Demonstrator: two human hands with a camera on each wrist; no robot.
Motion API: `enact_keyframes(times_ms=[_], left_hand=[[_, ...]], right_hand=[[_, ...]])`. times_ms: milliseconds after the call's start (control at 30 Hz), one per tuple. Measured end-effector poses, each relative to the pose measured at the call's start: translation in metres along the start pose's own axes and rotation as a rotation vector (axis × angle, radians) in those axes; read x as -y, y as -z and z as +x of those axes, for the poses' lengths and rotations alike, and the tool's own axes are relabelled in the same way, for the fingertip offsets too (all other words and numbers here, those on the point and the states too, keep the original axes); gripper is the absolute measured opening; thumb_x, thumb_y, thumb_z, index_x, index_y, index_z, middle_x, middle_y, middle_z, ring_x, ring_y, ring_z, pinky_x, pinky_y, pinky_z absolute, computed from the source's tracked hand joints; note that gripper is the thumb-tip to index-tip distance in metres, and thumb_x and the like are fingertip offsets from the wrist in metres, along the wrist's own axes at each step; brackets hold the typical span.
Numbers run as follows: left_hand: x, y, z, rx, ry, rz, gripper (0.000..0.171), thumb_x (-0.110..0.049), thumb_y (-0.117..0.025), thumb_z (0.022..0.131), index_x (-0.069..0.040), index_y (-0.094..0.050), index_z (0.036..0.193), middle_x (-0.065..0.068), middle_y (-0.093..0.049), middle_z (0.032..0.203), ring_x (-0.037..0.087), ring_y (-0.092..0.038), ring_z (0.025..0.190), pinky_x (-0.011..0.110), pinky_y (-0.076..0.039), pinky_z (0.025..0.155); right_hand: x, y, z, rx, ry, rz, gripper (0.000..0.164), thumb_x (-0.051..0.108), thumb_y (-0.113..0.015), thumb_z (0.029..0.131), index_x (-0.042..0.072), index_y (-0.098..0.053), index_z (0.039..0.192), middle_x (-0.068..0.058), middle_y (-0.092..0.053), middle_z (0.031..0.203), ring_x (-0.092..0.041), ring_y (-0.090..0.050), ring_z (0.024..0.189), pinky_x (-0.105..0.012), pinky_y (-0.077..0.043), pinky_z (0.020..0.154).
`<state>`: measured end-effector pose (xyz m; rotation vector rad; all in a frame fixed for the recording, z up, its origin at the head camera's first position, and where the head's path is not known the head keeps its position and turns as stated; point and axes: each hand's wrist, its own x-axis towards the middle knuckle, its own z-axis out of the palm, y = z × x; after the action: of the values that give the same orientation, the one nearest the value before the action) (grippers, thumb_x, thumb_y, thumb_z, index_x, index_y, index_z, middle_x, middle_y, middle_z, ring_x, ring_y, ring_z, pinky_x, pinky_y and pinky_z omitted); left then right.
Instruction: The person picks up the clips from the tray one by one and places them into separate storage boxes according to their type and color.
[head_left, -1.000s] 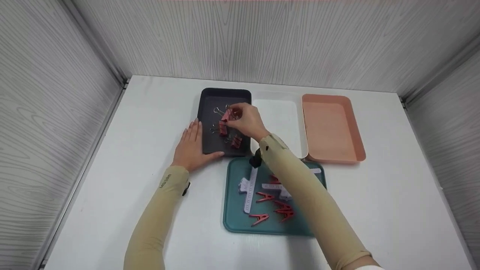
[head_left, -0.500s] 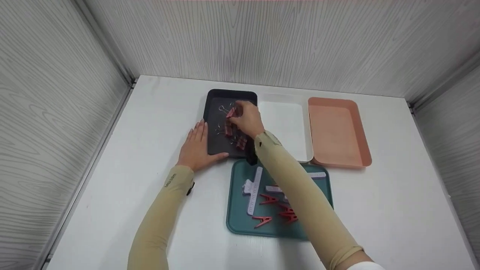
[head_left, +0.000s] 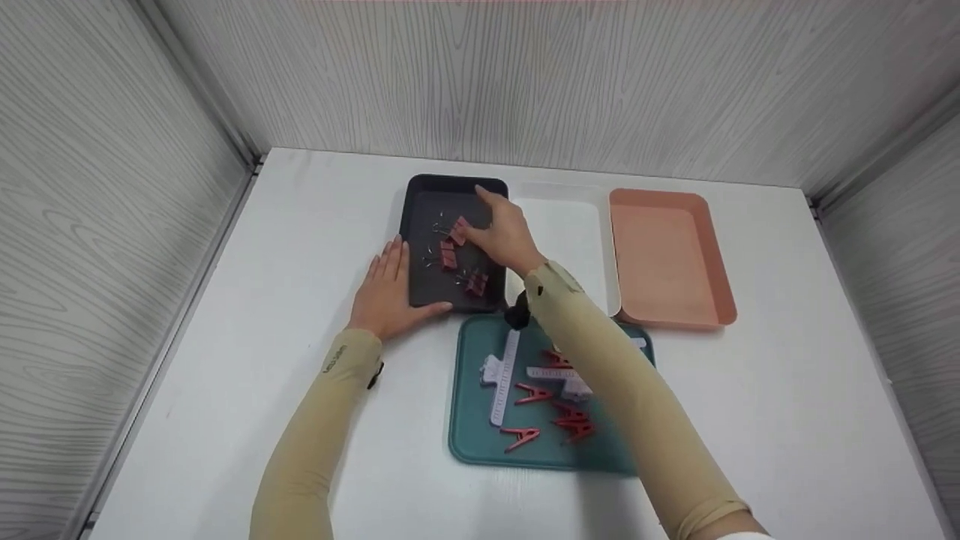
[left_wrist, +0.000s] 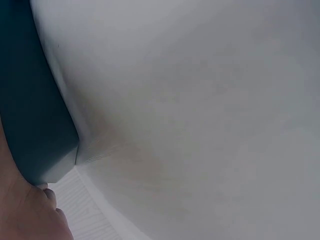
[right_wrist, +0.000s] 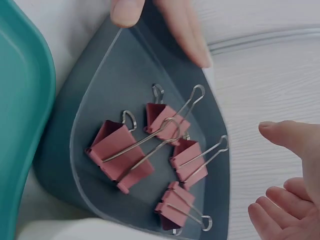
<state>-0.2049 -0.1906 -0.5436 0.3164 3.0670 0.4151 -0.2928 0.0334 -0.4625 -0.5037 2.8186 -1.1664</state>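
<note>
My left hand [head_left: 381,300] rests along the left side of the black tray [head_left: 427,292], its fingers straight and the thumb at the near edge. In the left wrist view only part of this hand [left_wrist: 30,215] shows, against a dark tray wall. Several red binder clips [right_wrist: 122,155] with silver wire handles lie in the black tray. Over the tray's right side hovers my right hand [head_left: 506,232], thumb and forefinger spread apart. The right wrist view shows no object between the right hand's fingers [right_wrist: 285,135].
Right of the black tray stand a white tray [head_left: 566,202] and a salmon-pink tray [head_left: 660,262]. Nearer lies a green tray [head_left: 472,442] with red clothespin-like clips [head_left: 520,436] and lilac ruler-like clips [head_left: 504,379], partly under the right forearm. Grey panels surround the white table [head_left: 225,360].
The right hand has let go of the binder clip it pinched, and its fingers have spread. That clip now lies in the black tray. The left hand stays in place.
</note>
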Motion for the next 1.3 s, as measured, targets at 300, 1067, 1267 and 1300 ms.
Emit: enact_keyframes(times_ms=[300,1067,1267,1300], left_hand=[[0.000,-0.001,0.000,-0.015,-0.005,-0.014,0.136,-0.094,-0.043,0.077,0.004,0.001,0.160,0.020,0.001,0.168,0.029,0.002,0.155,0.036,0.005,0.124],[-0.002,0.001,0.000,-0.004,0.004,-0.037,0.138,-0.095,-0.043,0.076,0.004,0.002,0.160,0.020,0.003,0.168,0.029,0.003,0.155,0.036,0.005,0.124],[-0.001,-0.001,0.001,-0.004,0.003,-0.044,0.138,-0.095,-0.044,0.075,0.003,0.003,0.160,0.018,0.004,0.168,0.028,0.005,0.154,0.035,0.006,0.123],[0.000,-0.001,0.001,-0.007,0.002,-0.038,0.138,-0.095,-0.044,0.075,0.003,0.003,0.160,0.018,0.004,0.168,0.028,0.004,0.155,0.034,0.006,0.123]], right_hand=[[0.009,0.024,-0.018,-0.043,0.095,0.122,0.071,0.029,-0.078,0.093,0.009,-0.047,0.153,-0.016,-0.066,0.124,-0.021,-0.066,0.098,-0.032,-0.053,0.089],[0.008,0.081,-0.078,-0.199,0.334,0.212,0.056,0.022,-0.079,0.093,0.004,-0.060,0.142,-0.007,-0.059,0.142,-0.018,-0.054,0.131,-0.027,-0.041,0.111],[-0.002,0.091,-0.098,-0.208,0.366,0.197,0.052,0.019,-0.078,0.093,0.002,-0.062,0.140,-0.008,-0.061,0.140,-0.021,-0.057,0.127,-0.029,-0.043,0.110],[-0.004,0.093,-0.101,-0.208,0.370,0.190,0.051,0.019,-0.078,0.093,0.002,-0.062,0.139,-0.008,-0.062,0.139,-0.021,-0.057,0.127,-0.030,-0.044,0.109]])
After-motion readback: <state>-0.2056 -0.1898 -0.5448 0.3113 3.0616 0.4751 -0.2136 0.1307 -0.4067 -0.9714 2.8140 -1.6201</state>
